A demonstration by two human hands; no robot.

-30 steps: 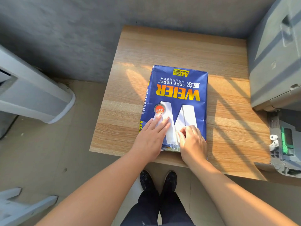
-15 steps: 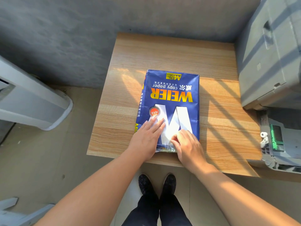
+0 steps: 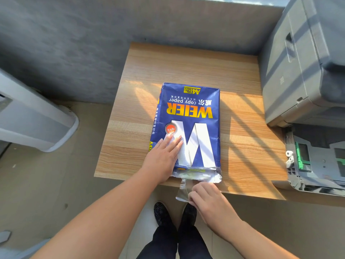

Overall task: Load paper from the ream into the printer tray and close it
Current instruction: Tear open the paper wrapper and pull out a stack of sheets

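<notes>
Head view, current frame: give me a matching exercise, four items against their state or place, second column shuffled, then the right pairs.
Items:
1. left hand
2. right hand
3. ream
4. printer tray

States:
A. pulled out, showing green guides
B. pinching a torn wrapper strip past the table edge
C. lying on the wooden table, near end torn open
D. pressed flat on the wrapper

Pairs: 1-D, 2-B, 3-C, 4-A

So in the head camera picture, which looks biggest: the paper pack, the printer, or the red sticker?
1. printer, though it runs off the picture's edge.
2. paper pack.
3. red sticker, by far the smallest.
</notes>
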